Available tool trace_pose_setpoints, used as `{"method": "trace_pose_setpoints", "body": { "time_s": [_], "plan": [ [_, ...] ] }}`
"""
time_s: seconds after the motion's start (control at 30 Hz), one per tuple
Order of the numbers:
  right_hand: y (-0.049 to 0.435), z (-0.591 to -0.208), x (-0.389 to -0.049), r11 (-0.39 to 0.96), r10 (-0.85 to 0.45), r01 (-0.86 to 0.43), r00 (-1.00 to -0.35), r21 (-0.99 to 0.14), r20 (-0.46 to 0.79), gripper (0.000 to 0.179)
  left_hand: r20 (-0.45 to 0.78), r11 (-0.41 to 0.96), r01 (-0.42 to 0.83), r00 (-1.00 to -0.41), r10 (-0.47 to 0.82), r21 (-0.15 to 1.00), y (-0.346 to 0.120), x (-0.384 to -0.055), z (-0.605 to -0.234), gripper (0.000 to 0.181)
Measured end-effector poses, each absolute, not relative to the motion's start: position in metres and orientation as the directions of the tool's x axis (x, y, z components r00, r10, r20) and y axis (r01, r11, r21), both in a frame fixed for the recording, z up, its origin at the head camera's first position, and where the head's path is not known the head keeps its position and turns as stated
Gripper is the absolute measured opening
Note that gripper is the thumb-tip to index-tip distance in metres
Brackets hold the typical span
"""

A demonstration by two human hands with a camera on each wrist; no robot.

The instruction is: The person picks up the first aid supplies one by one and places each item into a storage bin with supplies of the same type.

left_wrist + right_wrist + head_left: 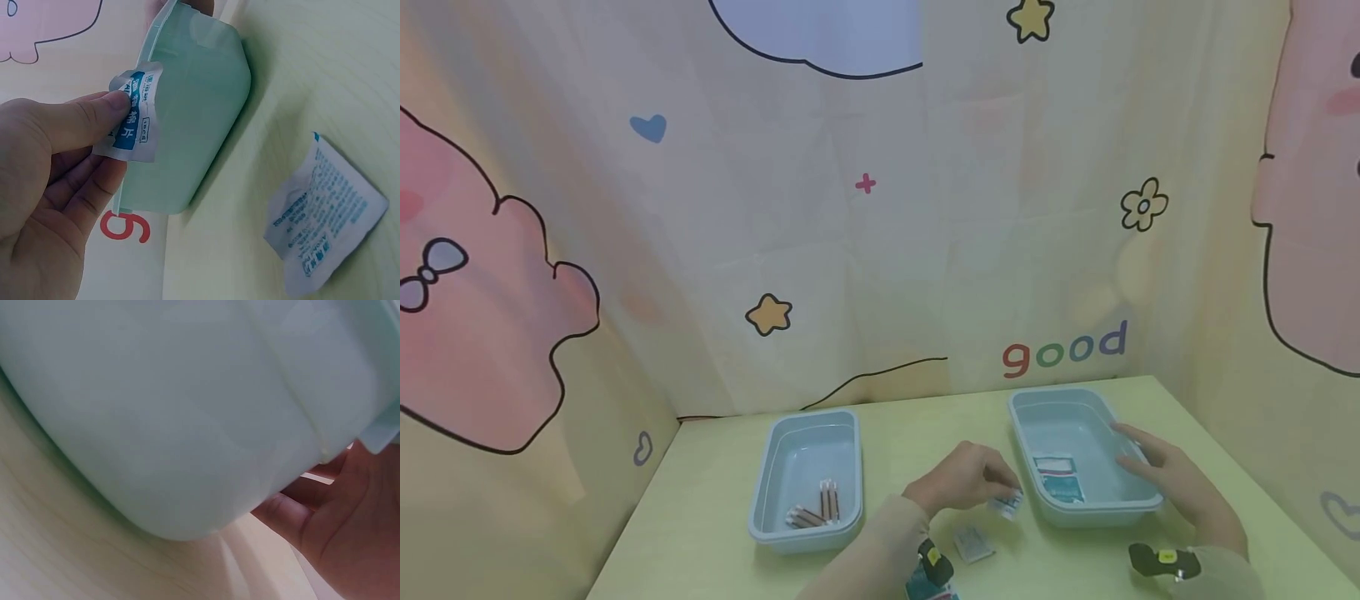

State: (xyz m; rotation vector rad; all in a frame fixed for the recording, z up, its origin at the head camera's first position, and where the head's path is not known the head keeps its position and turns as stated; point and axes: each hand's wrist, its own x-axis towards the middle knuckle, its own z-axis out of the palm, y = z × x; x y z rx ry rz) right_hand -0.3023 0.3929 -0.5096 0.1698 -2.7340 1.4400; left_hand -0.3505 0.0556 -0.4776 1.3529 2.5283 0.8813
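My left hand [964,479] pinches a small white-and-blue foil sachet [139,115] between thumb and fingers. The sachet is held just left of the right-hand light blue plastic basin [1078,518], above the table. On the table below it lies another white sachet [973,543] with blue print. My right hand [1180,479] holds the right wall of that basin, with fingertips over its rim and other fingers against the outside [284,512]. Inside this basin lies a teal-and-white packet [1060,479].
A second light blue basin [805,537] stands to the left, with several brown-and-clear tubes or swabs [828,502] in it. Partly under the left sleeve lies another teal packet [928,585]. A printed curtain [880,267] hangs behind the pale table [655,533].
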Motion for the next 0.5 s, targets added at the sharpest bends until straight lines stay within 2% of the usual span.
{"method": "trace_pose_setpoints", "body": {
  "time_s": [0.33, 0.5],
  "plan": [
    [0.3929, -0.5083, -0.3031, 0.559, -0.071, -0.111, -0.994, -0.822, 0.085, 0.067, 0.140, 0.438, 0.675, -0.623, 0.769, 0.594, 0.0562, -0.3540, -0.4709, 0.012],
    [0.3931, -0.5082, -0.3022, 0.565, -0.074, -0.117, -0.993, -0.817, 0.091, 0.066, 0.155, 0.415, 0.665, -0.624, 0.766, 0.621, 0.0571, -0.3566, -0.4704, 0.011]
  ]
}}
